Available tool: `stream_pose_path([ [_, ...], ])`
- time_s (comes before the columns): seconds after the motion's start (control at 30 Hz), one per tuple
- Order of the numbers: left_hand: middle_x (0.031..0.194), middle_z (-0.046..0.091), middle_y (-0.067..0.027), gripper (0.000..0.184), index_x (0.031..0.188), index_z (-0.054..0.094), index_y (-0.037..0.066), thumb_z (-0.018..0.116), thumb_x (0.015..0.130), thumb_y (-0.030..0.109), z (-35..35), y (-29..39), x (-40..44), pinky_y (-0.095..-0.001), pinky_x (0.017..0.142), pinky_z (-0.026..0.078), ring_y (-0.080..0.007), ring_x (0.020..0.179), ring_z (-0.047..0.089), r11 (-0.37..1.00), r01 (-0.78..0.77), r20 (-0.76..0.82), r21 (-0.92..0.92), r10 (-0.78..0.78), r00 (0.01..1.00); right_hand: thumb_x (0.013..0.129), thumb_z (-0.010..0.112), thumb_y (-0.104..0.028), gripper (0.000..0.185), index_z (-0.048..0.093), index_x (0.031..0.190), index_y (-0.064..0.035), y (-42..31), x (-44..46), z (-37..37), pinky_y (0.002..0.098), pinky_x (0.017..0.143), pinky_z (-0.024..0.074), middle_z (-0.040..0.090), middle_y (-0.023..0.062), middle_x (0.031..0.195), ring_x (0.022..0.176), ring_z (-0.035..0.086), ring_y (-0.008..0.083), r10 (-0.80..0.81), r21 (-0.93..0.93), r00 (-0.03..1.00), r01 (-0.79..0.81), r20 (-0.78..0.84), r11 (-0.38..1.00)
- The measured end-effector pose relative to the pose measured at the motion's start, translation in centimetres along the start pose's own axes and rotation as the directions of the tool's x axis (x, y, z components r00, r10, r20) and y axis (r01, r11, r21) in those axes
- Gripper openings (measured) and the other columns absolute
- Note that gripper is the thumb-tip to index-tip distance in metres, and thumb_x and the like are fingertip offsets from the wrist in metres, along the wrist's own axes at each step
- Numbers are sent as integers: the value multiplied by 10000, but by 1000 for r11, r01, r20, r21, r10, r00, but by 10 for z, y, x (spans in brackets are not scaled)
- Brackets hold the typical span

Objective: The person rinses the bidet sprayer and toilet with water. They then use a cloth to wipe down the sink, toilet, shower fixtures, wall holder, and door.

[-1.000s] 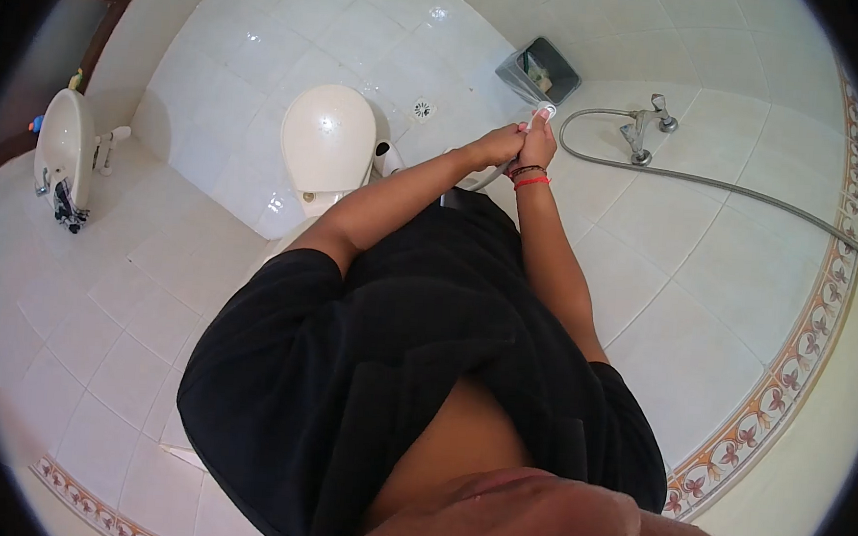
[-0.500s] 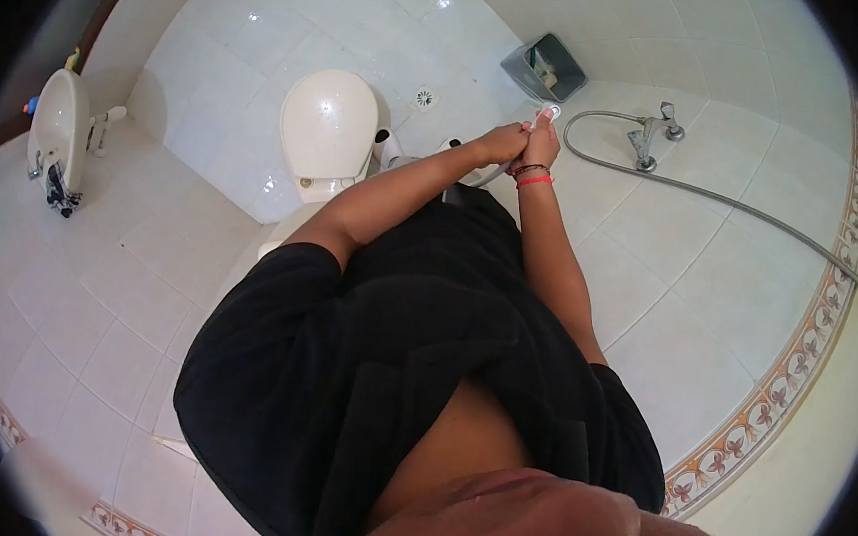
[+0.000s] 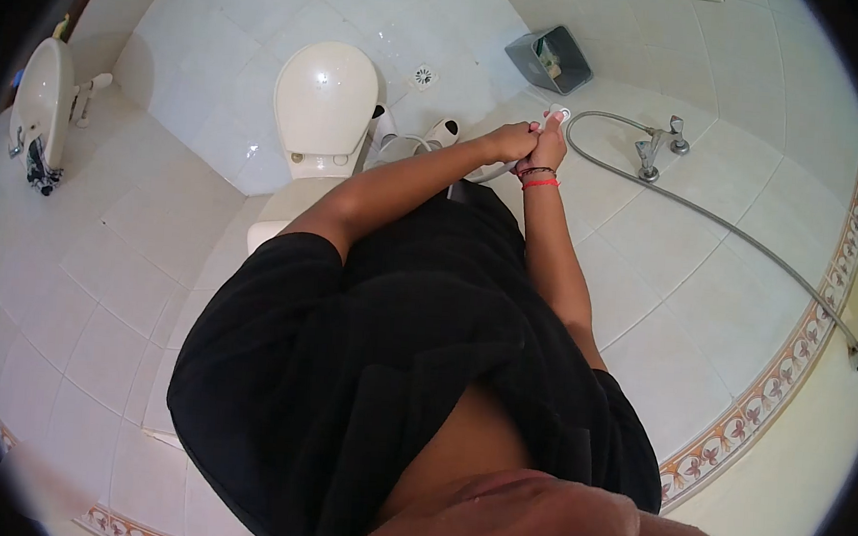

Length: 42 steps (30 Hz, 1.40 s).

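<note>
My right hand (image 3: 545, 145), with dark and red bands at its wrist, is closed on a white spray head (image 3: 559, 113) and has its thumb near the top. Right beside it, touching, my left hand (image 3: 511, 143) is closed; what its fingers hold is hidden. A grey hose (image 3: 496, 175) passes below both hands toward my clothing. Beyond the hands, a grey bin (image 3: 550, 59) with a liner and some contents stands by the wall.
To the left is a toilet with its lid (image 3: 327, 98) down. Two black-and-white shoes (image 3: 445, 131) flank a pale round-rimmed container (image 3: 403, 147). A floor drain (image 3: 422, 77), a sink (image 3: 43, 97), and a mixer tap (image 3: 662, 148) with a long metal hose (image 3: 736, 231) also show.
The view has shifted, so the toilet and sink sit higher and more to the left, and more of the shoes and container shows. Both hands keep nearly the same pose.
</note>
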<state>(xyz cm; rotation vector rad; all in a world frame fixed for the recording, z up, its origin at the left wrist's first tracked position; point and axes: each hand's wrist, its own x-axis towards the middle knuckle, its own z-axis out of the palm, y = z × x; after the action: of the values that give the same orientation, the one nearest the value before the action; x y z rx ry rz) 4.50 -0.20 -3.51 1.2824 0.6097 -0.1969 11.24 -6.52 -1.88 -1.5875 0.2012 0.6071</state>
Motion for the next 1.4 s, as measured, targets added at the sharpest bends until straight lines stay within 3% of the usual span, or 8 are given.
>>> stream_pose_path([
  [0.07, 1300, 616, -285, 618, 1354, 530, -52, 388, 1006, 439, -5, 4, -5, -440, 977, 489, -389, 1176, 626, 1000, -10, 26, 10, 10, 1000, 1023, 584, -441, 405, 630, 1074, -43, 1, -1, 0, 287, 636, 480, 566, 17, 751, 672, 538, 116, 9, 44, 999, -11, 42, 999],
  [0.27, 1301, 616, -281, 593, 1357, 532, -25, 396, 1006, 432, -9, -7, 10, -445, 991, 475, -400, 1166, 625, 1000, -20, 36, 11, 20, 999, 1021, 588, -443, 408, 621, 1088, -42, -4, -9, 13, 281, 625, 473, 560, 16, 749, 657, 526, 112, -8, 59, 995, 3, 99, 998],
  [0.37, 1307, 623, -253, 499, 1332, 552, 30, 403, 1019, 389, -7, -5, 7, -417, 1017, 454, -375, 1200, 612, 998, -61, -38, 26, 62, 997, 1020, 589, -448, 414, 618, 1102, -43, -2, -2, 11, 276, 628, 470, 560, 14, 760, 668, 524, 106, -62, 38, 993, 59, 97, 998],
  [0.67, 1298, 621, -271, 518, 1403, 464, 7, 392, 1036, 367, -22, 22, -16, -444, 1025, 453, -418, 1208, 601, 982, -187, -54, 0, 186, 981, 1063, 524, -389, 400, 569, 1241, -33, -19, -15, 24, 251, 617, 452, 558, 8, 769, 684, 520, 91, -290, 106, 926, 272, 240, 956],
  [0.97, 1102, 678, -316, 515, 1372, 439, -7, 376, 1047, 389, -33, 25, -22, -500, 887, 533, -461, 998, 679, 954, -297, -211, 42, 299, 931, 1058, 540, -375, 413, 549, 1295, -37, -29, -17, 44, 226, 609, 441, 578, -13, 793, 671, 510, 62, -324, 116, 864, 303, 386, 946],
  [1.07, 1094, 686, -294, 472, 1399, 422, 0, 394, 1048, 315, -39, 28, -28, -476, 860, 537, -424, 971, 700, 955, -291, -279, 55, 295, 914, 1057, 543, -374, 409, 549, 1297, -43, -32, -18, 53, 222, 611, 442, 583, -12, 802, 673, 512, 59, -317, 112, 841, 299, 438, 948],
  [1.27, 1088, 675, -317, 441, 1358, 437, 0, 385, 1053, 313, -46, 27, -38, -484, 863, 537, -435, 974, 696, 956, -288, -332, 49, 287, 898, 1055, 546, -376, 408, 558, 1298, -49, -29, -19, 62, 219, 611, 440, 581, -8, 802, 685, 519, 62, -328, 97, 805, 325, 495, 941],
  [1.4, 1084, 675, -328, 503, 1369, 429, 2, 370, 1054, 390, -51, 26, -47, -534, 888, 518, -495, 1009, 660, 950, -310, -357, 24, 298, 885, 1056, 544, -379, 412, 561, 1297, -45, -32, -29, 71, 220, 608, 442, 579, -7, 800, 691, 525, 64, -321, 85, 787, 327, 528, 941],
])
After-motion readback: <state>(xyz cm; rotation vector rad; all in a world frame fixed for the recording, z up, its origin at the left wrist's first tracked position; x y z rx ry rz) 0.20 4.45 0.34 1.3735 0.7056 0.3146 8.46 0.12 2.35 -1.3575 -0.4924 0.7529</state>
